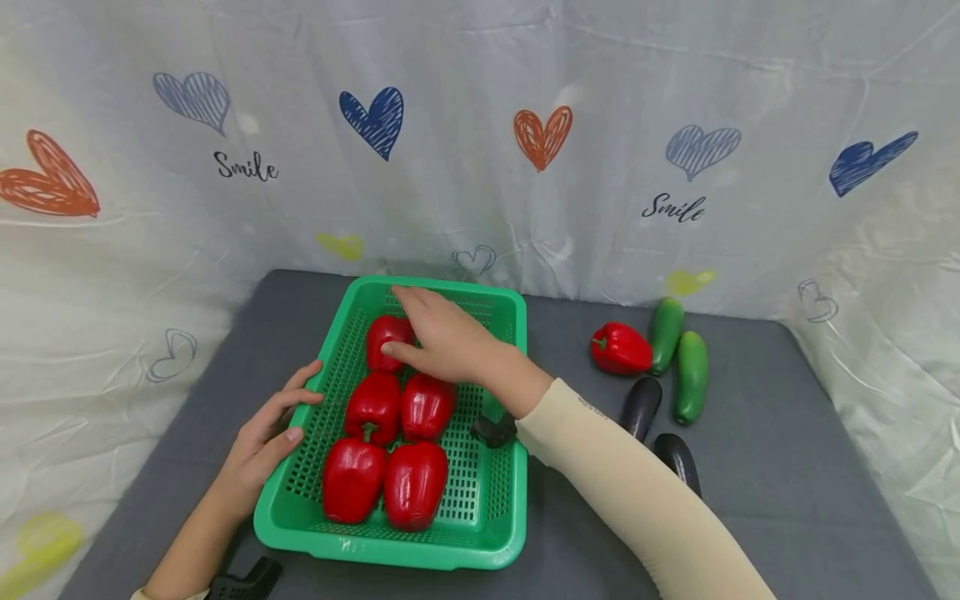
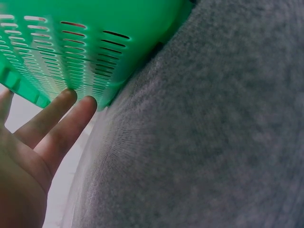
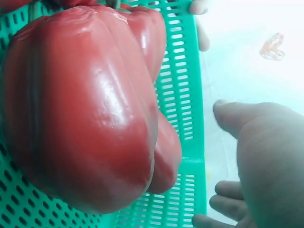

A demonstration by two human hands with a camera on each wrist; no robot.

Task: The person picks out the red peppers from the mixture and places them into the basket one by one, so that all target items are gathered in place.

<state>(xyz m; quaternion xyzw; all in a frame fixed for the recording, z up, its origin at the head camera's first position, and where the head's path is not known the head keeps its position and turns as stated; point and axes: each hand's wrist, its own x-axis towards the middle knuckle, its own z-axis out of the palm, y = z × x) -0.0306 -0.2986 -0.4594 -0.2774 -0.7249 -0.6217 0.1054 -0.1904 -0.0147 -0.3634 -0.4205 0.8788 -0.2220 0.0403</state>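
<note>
Several red bell peppers (image 1: 373,408) lie in a green perforated plastic basket (image 1: 390,553). My left hand (image 1: 258,446) is at the basket's left side, thumb and fingertips by the rim. Seen from the left wrist, straight fingers (image 2: 66,130) meet the outer wall. Over the far end of the basket stretches my right hand (image 1: 453,340), its thumb spread and overlapping the farthest bell pepper (image 1: 381,333). Nothing shows between the thumb and fingers of the right hand (image 3: 266,161) in the right wrist view, where one bell pepper (image 3: 90,109) looms large.
Right of the basket, a red bell pepper (image 1: 621,348) lies beside a green cucumber (image 1: 666,333) and a second cucumber (image 1: 691,377). Nearer are two dark eggplants (image 1: 641,407), partly behind the right sleeve (image 1: 645,500). A white curtain with printed hearts (image 1: 480,192) borders the grey table (image 1: 780,467).
</note>
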